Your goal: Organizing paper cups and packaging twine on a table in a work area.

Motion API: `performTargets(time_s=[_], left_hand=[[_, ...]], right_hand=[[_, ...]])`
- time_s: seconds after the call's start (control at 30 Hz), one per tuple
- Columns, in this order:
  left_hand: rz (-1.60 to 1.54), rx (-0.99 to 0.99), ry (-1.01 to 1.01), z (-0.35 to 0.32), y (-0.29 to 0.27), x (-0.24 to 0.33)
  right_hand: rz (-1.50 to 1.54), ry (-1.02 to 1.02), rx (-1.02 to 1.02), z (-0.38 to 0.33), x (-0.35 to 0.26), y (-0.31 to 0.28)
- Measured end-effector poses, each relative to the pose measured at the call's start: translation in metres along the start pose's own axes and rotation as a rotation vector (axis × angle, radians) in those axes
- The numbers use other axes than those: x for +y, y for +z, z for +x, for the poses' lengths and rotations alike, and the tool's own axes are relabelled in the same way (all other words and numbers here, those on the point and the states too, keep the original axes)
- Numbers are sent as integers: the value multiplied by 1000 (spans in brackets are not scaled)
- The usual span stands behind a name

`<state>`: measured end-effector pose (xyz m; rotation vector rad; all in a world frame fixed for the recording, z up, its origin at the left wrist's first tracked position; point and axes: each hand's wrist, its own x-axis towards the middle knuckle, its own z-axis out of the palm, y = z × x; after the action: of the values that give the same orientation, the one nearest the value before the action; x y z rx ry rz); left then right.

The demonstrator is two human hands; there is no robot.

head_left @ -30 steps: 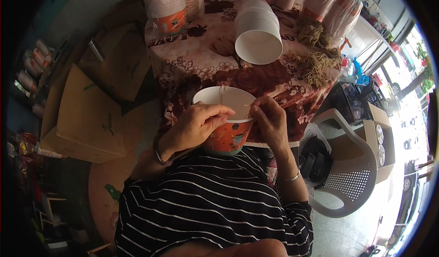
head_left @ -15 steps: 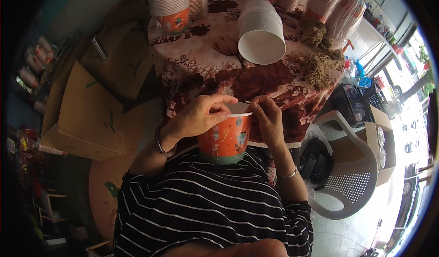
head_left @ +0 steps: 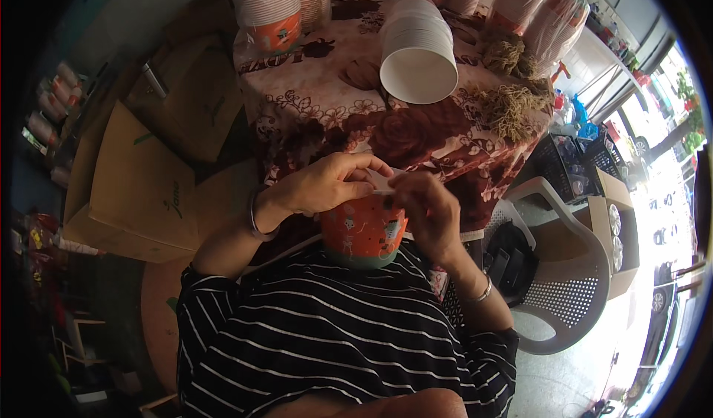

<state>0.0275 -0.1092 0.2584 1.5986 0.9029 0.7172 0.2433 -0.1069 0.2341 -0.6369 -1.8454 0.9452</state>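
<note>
An orange paper bucket with cartoon figures and a green base stands upright at my lap, against the striped shirt. My left hand is closed on its rim from the left, thumb on the near outer side and fingers bent over the opening. My right hand is at the rim's right side with its fingertips pinched together. It is slightly blurred, and whatever it pinches is hidden. Both hands cover much of the rim and the white inside. Beyond them, a nested stack of white paper buckets lies on its side, mouth toward me.
The flowered tablecloth covers the table ahead. Bundles of straw-coloured string lie at its right. Wrapped stacks of orange buckets stand at the back. Cardboard boxes are on the left, a plastic chair on the right.
My right hand has moved slightly nearer and turned over the rim, now blurred. My left hand stays on the bucket. The view has shifted slightly.
</note>
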Motion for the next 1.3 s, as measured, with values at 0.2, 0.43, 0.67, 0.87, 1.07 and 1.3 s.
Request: performTargets(time_s=[0.2,0.43,0.67,0.87,1.07,1.3], left_hand=[[-75,2,29,1,6,1],[-68,33,-24,0,3,-5],[-56,61,17,2,3,-10],[-72,60,3,3,2,-10],[-152,27,-53,-2,-3,-8],[-134,54,-24,0,-1,-9]], right_hand=[[-211,-237,17,-32,21,6],[-340,-324,2,-41,28,13],[-288,-155,79,-50,15,31],[-229,-67,111,-53,14,40],[739,329,-445,-62,3,46],[538,335,-361,-61,8,43]])
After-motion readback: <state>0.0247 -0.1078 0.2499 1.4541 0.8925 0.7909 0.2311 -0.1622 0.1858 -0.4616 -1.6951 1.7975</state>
